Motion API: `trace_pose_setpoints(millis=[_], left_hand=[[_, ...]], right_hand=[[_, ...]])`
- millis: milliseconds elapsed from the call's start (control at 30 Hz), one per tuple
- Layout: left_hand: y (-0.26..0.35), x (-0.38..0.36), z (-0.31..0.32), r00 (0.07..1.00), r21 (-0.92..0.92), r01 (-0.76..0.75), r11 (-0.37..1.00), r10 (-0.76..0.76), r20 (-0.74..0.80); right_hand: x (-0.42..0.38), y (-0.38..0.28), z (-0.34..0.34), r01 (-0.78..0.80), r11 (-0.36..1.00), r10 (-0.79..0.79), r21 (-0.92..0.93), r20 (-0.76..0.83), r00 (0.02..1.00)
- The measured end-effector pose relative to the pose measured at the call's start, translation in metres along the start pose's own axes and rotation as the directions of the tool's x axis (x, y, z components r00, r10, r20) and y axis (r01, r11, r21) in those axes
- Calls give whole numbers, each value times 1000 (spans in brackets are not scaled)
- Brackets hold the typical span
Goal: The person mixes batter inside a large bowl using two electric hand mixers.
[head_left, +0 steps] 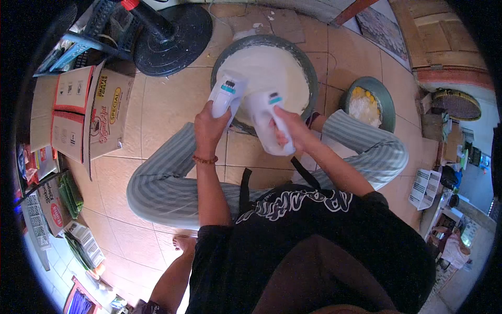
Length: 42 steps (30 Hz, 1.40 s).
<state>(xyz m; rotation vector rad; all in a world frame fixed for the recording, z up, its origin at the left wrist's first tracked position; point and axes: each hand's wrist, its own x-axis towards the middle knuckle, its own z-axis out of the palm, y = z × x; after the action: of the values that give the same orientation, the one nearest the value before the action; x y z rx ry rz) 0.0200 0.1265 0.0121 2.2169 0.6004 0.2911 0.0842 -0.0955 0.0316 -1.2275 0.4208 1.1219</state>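
Observation:
My left hand is wrapped round the handle of a white hand mixer with a teal stripe. My right hand grips a second white hand mixer, slightly blurred. Both mixers are held over the near side of a large dark bowl on the floor between my legs. Pale, creamy batter fills much of that bowl. The beaters cannot be made out behind the mixer bodies.
A smaller bowl with egg yolks and white powder stands right of my knee. An open cardboard box lies at left. Behind it is a black round stand base. Another person's bare limb shows at lower left.

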Motion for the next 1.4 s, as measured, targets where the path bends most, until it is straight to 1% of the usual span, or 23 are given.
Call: trace_pose_setpoints(millis=[100, 133, 200, 300, 333, 400, 433, 467, 533, 567, 600, 700, 767, 800, 833, 900, 933, 1033, 1100, 1200, 1300, 1333, 1400], left_hand=[[9, -1, -5, 1000, 33, 6, 999, -6, 9], [7, -2, -4, 1000, 54, -20, 998, 19, 14], [1, -3, -3, 997, 96, -69, 993, 67, 23], [8, -7, -12, 992, 88, -18, 996, 7, 127], [7, -8, -11, 988, 109, -32, 993, 15, 155], [3, -12, -9, 976, 152, -66, 986, 32, 215], [5, -14, -8, 967, 127, -88, 988, 54, 250], [8, -16, -5, 956, 100, -111, 989, 78, 284], [11, -19, 0, 923, 95, -158, 983, 113, 368], [14, -21, 2, 914, 73, -174, 982, 133, 383], [18, -25, 3, 905, 51, -188, 981, 152, 398], [31, -31, 11, 884, -2, -207, 978, 188, 429], [37, -34, 16, 860, -62, -194, 979, 200, 469], [36, -35, 21, 838, -73, -223, 972, 230, 495], [35, -35, 26, 830, -84, -226, 971, 237, 506], [33, -37, 36, 813, -105, -232, 967, 252, 525], [34, -37, 39, 812, -120, -267, 956, 291, 507], [43, -38, 41, 811, -117, -234, 965, 261, 524], [42, -40, 47, 809, -151, -251, 956, 293, 509], [43, -43, 52, 801, -173, -244, 954, 299, 518], [44, -48, 60, 794, -195, -232, 953, 302, 527], [44, -49, 63, 794, -205, -231, 951, 306, 525], [47, -48, 61, 746, -171, -195, 966, 259, 614]], right_hand=[[22, 1, -34, 217, 971, -220, 102, 21, 975], [26, -6, -46, 161, 950, -177, 267, 37, 984], [32, -16, -68, 206, 923, -220, 326, 7, 975], [25, -38, -86, 241, 905, -241, 351, -45, 970], [22, -48, -89, 248, 904, -241, 349, -64, 968], [25, -65, -100, 273, 921, -247, 277, -127, 961], [29, -74, -106, 285, 928, -252, 240, -159, 955], [34, -83, -112, 344, 932, -326, 117, -148, 934], [31, -103, -95, 375, 926, -357, 46, -218, 908], [33, -113, -89, 388, 922, -374, 8, -251, 893], [48, -119, -99, 371, 927, -371, -47, -242, 897], [82, -146, -109, 418, 890, -437, -182, -81, 896], [94, -160, -96, 433, 868, -462, -243, -78, 883], [97, -166, -83, 438, 856, -474, -273, -76, 877], [86, -177, -56, 379, 852, -433, -361, -79, 898], [86, -193, -28, 355, 787, -422, -505, -21, 906], [90, -199, -18, 350, 739, -413, -575, 23, 910], [103, -213, 11, 328, 573, -342, -752, 144, 929], [114, -218, 30, 316, 500, -251, -806, 215, 944], [132, -216, 58, 301, 475, -49, -827, 317, 947], [149, -215, 83, 302, 304, 120, -904, 351, 929], [161, -209, 90, 298, 248, 117, -922, 334, 935], [167, -205, 100, 329, 182, 290, -926, 371, 882]])
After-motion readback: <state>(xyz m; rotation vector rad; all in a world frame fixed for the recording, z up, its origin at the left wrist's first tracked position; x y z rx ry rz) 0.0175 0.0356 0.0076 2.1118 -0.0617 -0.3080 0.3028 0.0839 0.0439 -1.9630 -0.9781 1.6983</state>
